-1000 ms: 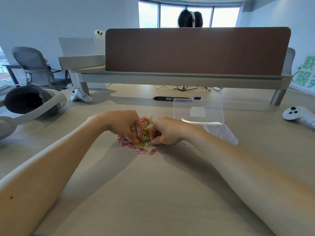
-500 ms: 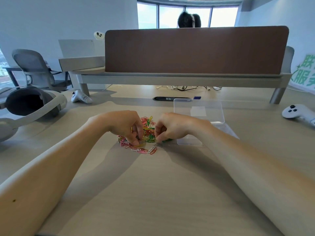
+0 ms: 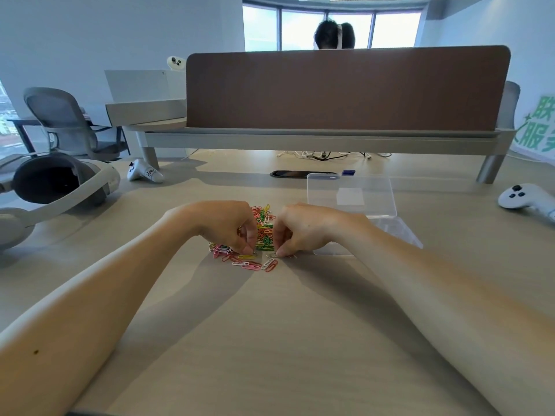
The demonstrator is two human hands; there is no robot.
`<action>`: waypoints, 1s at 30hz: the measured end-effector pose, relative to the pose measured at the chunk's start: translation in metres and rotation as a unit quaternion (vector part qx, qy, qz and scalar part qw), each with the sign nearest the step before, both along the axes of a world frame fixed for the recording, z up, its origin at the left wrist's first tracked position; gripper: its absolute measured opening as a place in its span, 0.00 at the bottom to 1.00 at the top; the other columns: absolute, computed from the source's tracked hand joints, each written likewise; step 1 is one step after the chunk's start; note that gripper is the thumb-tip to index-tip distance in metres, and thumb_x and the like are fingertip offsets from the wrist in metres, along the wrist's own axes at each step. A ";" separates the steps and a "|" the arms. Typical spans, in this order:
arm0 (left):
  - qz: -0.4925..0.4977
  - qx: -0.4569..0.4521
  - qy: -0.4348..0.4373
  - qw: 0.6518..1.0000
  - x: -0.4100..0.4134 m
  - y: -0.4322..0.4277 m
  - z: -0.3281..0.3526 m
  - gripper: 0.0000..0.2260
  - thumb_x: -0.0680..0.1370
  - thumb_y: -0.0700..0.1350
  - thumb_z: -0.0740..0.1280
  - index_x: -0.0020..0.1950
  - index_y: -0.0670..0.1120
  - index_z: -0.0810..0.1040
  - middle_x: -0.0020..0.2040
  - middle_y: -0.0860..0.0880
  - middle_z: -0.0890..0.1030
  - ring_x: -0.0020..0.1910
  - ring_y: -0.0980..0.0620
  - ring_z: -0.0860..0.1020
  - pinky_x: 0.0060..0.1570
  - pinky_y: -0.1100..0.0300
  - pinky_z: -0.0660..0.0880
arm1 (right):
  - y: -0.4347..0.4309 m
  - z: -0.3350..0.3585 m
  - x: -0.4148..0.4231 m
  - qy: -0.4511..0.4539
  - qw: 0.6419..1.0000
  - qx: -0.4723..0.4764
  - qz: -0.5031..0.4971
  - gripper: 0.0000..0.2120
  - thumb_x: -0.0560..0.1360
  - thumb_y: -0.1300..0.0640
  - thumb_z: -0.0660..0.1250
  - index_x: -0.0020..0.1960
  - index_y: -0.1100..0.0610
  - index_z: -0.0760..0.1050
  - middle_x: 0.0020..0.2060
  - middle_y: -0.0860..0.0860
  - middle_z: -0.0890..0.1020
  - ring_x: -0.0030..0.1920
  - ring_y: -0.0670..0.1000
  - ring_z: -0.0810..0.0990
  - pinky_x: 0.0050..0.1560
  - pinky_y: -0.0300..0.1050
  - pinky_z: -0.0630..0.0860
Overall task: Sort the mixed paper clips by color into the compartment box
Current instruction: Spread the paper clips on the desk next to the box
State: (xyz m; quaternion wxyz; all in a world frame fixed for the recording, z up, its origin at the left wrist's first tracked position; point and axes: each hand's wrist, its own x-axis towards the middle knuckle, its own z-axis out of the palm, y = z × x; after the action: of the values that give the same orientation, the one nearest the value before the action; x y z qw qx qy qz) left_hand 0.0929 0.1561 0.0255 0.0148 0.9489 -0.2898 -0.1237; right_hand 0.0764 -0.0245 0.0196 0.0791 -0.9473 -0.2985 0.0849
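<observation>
Centre of the pale wooden desk (image 3: 270, 325), and it's the left hand (image 3: 222, 223) first: knuckles up, fingers curled, fingertips (image 3: 248, 250) pressed down into the near left edge of the paper clip pile (image 3: 262, 232). Whether a clip is actually pinched there, I cannot tell. The pile sits squarely between both hands, pink, green, yellow, orange and white clips tangled together, with a few strays lying loose on the near side. The right hand (image 3: 306, 229) mirrors the left, fingers curled, tips down at the pile's near right edge beside a pale clip, and again it's too small to say if anything is gripped. Just beside that right wrist, the clear compartment box (image 3: 393, 232) lies open, its lid (image 3: 351, 193) standing upright at the back; the forearm hides part of its base. Around the outside: a white headset (image 3: 60, 184) far left, a white controller (image 3: 144, 174) just right of it, and another controller (image 3: 522, 198) far right, all well apart from the clips. A brown divider (image 3: 345, 88) runs across the back.
</observation>
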 end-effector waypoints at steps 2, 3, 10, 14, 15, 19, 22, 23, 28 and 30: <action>-0.001 -0.008 -0.012 1.000 0.001 0.000 0.000 0.03 0.75 0.48 0.71 0.41 0.54 0.80 0.38 0.59 0.78 0.37 0.60 0.74 0.36 0.66 0.67 | 0.000 0.001 0.000 -0.005 1.000 -0.001 -0.004 0.03 0.76 0.55 0.70 0.44 0.50 0.78 0.35 0.41 0.76 0.38 0.42 0.73 0.36 0.34 0.68; 0.001 -0.024 -0.024 0.999 0.002 0.001 0.000 0.04 0.75 0.47 0.71 0.40 0.54 0.79 0.38 0.58 0.78 0.38 0.59 0.74 0.38 0.65 0.68 | -0.001 0.002 0.000 -0.013 1.000 0.007 -0.009 0.03 0.76 0.56 0.69 0.44 0.51 0.78 0.35 0.42 0.76 0.37 0.42 0.73 0.35 0.35 0.68; -0.013 -0.140 -0.077 0.987 0.007 -0.002 -0.008 0.05 0.75 0.44 0.71 0.49 0.53 0.82 0.41 0.56 0.82 0.41 0.58 0.78 0.43 0.66 0.73 | -0.011 0.006 0.006 -0.067 0.992 0.084 -0.063 0.03 0.73 0.60 0.71 0.46 0.56 0.84 0.37 0.45 0.80 0.40 0.46 0.78 0.39 0.37 0.73; -0.016 -0.095 -0.042 0.994 0.006 -0.003 -0.009 0.07 0.75 0.45 0.71 0.50 0.55 0.84 0.42 0.59 0.82 0.42 0.62 0.78 0.44 0.67 0.73 | -0.011 0.005 0.006 -0.061 0.993 0.080 -0.067 0.03 0.73 0.60 0.71 0.45 0.57 0.83 0.35 0.45 0.80 0.39 0.44 0.78 0.38 0.38 0.74; -0.011 -0.089 -0.039 0.995 0.006 -0.002 -0.008 0.06 0.75 0.45 0.71 0.49 0.55 0.84 0.41 0.60 0.81 0.41 0.62 0.78 0.43 0.67 0.72 | -0.011 0.004 0.006 -0.063 0.993 0.076 -0.067 0.03 0.73 0.60 0.71 0.45 0.57 0.83 0.36 0.45 0.79 0.39 0.44 0.78 0.39 0.38 0.75; 0.004 -0.066 -0.009 0.998 0.006 0.002 -0.004 0.05 0.75 0.44 0.71 0.47 0.54 0.83 0.41 0.57 0.82 0.42 0.57 0.79 0.43 0.64 0.73 | -0.008 0.000 0.007 -0.064 0.994 0.065 -0.065 0.03 0.73 0.60 0.71 0.44 0.56 0.83 0.38 0.46 0.79 0.42 0.46 0.78 0.40 0.39 0.76; 0.010 -0.084 -0.027 0.996 0.007 0.003 -0.003 0.06 0.76 0.44 0.70 0.48 0.54 0.83 0.42 0.57 0.82 0.41 0.59 0.78 0.44 0.65 0.73 | -0.005 -0.004 0.008 -0.062 0.995 0.040 -0.063 0.04 0.73 0.58 0.71 0.41 0.52 0.81 0.39 0.47 0.79 0.42 0.47 0.77 0.39 0.39 0.72; 0.011 -0.096 -0.032 0.995 0.007 0.004 -0.003 0.06 0.76 0.43 0.70 0.49 0.54 0.84 0.42 0.57 0.82 0.41 0.59 0.78 0.43 0.66 0.73 | -0.005 -0.005 0.007 -0.062 0.996 0.032 -0.062 0.04 0.73 0.58 0.71 0.40 0.51 0.80 0.38 0.47 0.79 0.42 0.47 0.77 0.38 0.39 0.71; 0.008 -0.109 -0.040 0.993 0.007 0.002 -0.003 0.06 0.76 0.43 0.69 0.50 0.53 0.84 0.40 0.63 0.80 0.38 0.65 0.76 0.39 0.70 0.68 | -0.005 -0.007 0.008 -0.068 0.995 0.036 -0.066 0.02 0.73 0.55 0.72 0.43 0.53 0.83 0.40 0.48 0.81 0.43 0.48 0.79 0.39 0.40 0.73; 0.006 -0.109 -0.046 0.993 0.008 0.001 -0.004 0.06 0.76 0.43 0.70 0.50 0.53 0.84 0.40 0.63 0.79 0.38 0.66 0.76 0.39 0.70 0.67 | -0.004 -0.008 0.008 -0.066 0.995 0.037 -0.065 0.03 0.73 0.55 0.73 0.45 0.53 0.83 0.40 0.48 0.81 0.43 0.48 0.78 0.40 0.41 0.73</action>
State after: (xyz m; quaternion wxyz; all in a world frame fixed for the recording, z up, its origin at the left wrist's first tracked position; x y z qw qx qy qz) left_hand 0.1006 0.1575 0.0212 0.1056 0.9479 -0.2967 -0.0476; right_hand 0.0849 -0.0287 0.0116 0.0997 -0.9647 -0.2439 0.0053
